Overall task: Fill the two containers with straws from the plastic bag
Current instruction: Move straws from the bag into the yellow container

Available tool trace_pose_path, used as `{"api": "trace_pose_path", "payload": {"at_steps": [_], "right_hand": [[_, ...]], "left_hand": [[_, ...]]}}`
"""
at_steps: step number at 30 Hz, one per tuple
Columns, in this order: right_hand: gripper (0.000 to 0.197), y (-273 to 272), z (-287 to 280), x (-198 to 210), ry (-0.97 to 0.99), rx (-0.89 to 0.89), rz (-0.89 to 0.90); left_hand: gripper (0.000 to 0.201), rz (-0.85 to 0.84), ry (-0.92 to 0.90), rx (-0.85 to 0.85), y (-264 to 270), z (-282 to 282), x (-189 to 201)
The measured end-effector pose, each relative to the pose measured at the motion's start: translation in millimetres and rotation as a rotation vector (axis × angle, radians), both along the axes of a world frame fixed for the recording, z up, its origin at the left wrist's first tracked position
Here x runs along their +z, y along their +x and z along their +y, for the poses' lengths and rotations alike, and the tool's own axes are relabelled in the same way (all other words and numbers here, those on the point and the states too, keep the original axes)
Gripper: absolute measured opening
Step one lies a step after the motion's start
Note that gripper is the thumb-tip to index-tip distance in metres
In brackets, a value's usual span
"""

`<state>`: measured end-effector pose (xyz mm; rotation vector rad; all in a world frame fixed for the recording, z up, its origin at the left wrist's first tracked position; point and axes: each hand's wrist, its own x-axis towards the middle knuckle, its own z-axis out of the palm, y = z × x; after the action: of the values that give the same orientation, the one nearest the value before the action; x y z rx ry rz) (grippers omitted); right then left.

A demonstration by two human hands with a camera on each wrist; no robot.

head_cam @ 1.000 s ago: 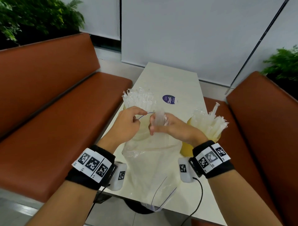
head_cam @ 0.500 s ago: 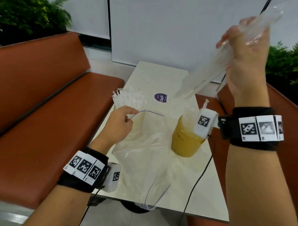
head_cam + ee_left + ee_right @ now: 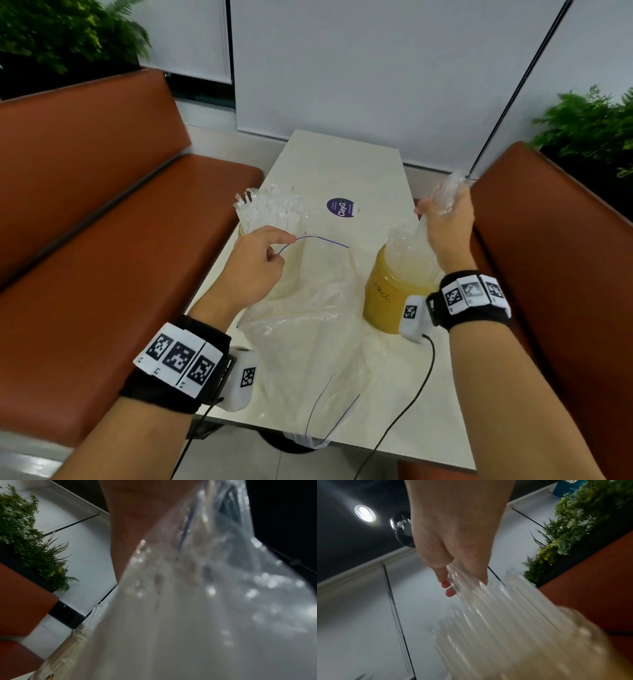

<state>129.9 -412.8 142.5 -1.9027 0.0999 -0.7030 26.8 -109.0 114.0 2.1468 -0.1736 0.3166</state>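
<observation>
My right hand (image 3: 445, 222) is wrapped around the top of a bundle of straws (image 3: 488, 615), fingers (image 3: 449, 592) curled over the upper ends. Below my grip, the bundle slants down into the yellow jar (image 3: 394, 291), which stands just under my wrist. Their lower ends look to be inside its mouth already, though blur hides how deep they sit.

My left hand (image 3: 255, 270) pinches the rim of the plastic bag (image 3: 308, 342) between thumb and forefinger, holding the mouth up and open. The bag slumps away below that pinch onto the table (image 3: 342, 164). Just beyond my left knuckles the second jar (image 3: 241, 231) is mostly hidden, with a full crowd of straws sticking out of it.

The risks, as I judge them: if I let go of the bundle while it leans this much, the straws may fan out and some may tip over the jar's edge onto the table or the bench beside it. Pushing down at this slant could also nudge the jar sideways. The bag is limp, so if my pinch slackens the mouth falls shut. My wrist cable (image 3: 411, 394) trails near the jar's base and could snag it.
</observation>
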Motion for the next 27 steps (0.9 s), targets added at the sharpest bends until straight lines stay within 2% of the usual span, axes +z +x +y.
{"api": "trace_pose_path", "payload": {"at_steps": [3,6,7,9,10,12,14,16,18,20,22,24,27], "right_hand": [[0.011,-3,-3,-31,0.022,0.007,0.072],[0.016,-6,-6,-36,0.001,-0.011,0.083],[0.023,-7,-6,-33,0.017,-0.014,0.069],[0.055,-9,-6,-25,0.08,0.006,-0.014],[0.069,-10,-6,-20,0.072,0.02,-0.071],[0.083,-9,-6,-11,-0.034,0.044,-0.174],[0.074,-4,-10,-5,-0.193,0.045,-0.238],[0.047,3,-15,-7,-0.416,0.006,-0.25],[0.028,4,-17,-19,-0.604,-0.04,-0.138],[0.028,-1,-14,-35,-0.725,-0.064,0.011],[0.047,-7,-12,-50,-0.796,-0.076,0.106],[0.054,-10,-9,-49,-0.795,-0.126,0.107],[0.04,-6,-6,-31,-0.717,-0.185,-0.008]], "left_hand": [[0.046,0.002,-0.005,0.001,0,-1,-2],[0.046,0.007,-0.007,0.001,1,-1,-3],[0.046,0.01,-0.003,0.001,1,-1,-4],[0.046,0.015,-0.003,0.0,2,-1,-4],[0.047,0.015,-0.006,-0.002,2,-1,-4],[0.046,0.012,-0.006,-0.006,2,-1,-2],[0.046,0.014,0.003,-0.01,1,0,-1],[0.046,0.016,0.008,-0.009,2,0,-1],[0.046,0.018,0.006,-0.007,2,0,-1],[0.046,0.018,0.008,-0.006,1,-1,-1],[0.046,0.017,0.006,-0.009,1,-1,-1],[0.046,0.023,0.006,-0.017,1,0,0],[0.046,0.032,0.017,-0.025,2,2,1]]}}
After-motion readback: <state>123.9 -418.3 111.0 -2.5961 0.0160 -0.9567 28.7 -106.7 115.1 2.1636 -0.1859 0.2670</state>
